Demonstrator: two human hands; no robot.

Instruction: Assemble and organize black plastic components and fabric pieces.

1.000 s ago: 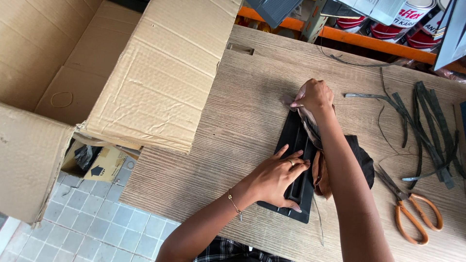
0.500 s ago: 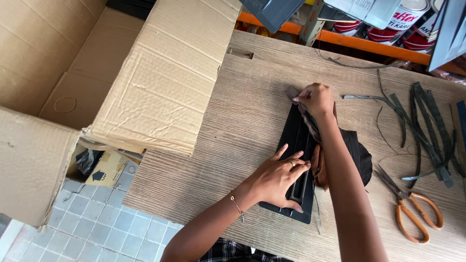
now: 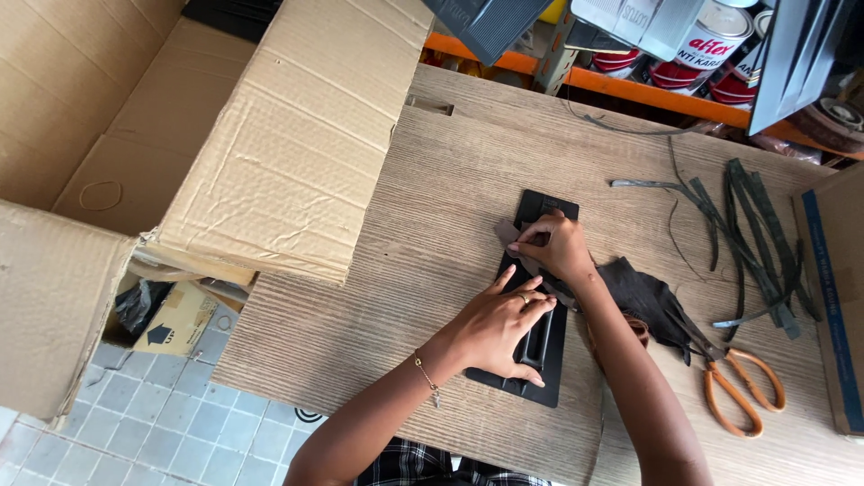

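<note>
- A long black rectangular plastic panel point(image 3: 538, 310) with a raised ridge down its middle lies flat on the pale wood-grain worktop point(image 3: 378, 297), roughly at its centre, with its long side running away from the person.
- The left hand point(image 3: 497, 326) lies flat on the near half of the panel, fingers point(image 3: 531, 306) spread and pressing down along the ridge; it pins the part rather than grips it.
- The right hand point(image 3: 552, 245) sits at the far half, fingertips bunched and pinching a small flap of dark brown leather-like material point(image 3: 509, 233) against the panel.
- More of the dark soft sheet point(image 3: 650, 301) trails to the right of the panel, crumpled.
- Judging by its look, the panel is stiff and light and could slide on the smooth worktop, so it is best held by flat pressure or by its long edges; the sheet seems limp and thin, best taken at an edge or corner.
- Orange-handled scissors point(image 3: 738, 389) lie to the right, dark cut strips point(image 3: 747, 234) beyond them, and big brown cardboard boxes point(image 3: 288, 144) to the left.
</note>
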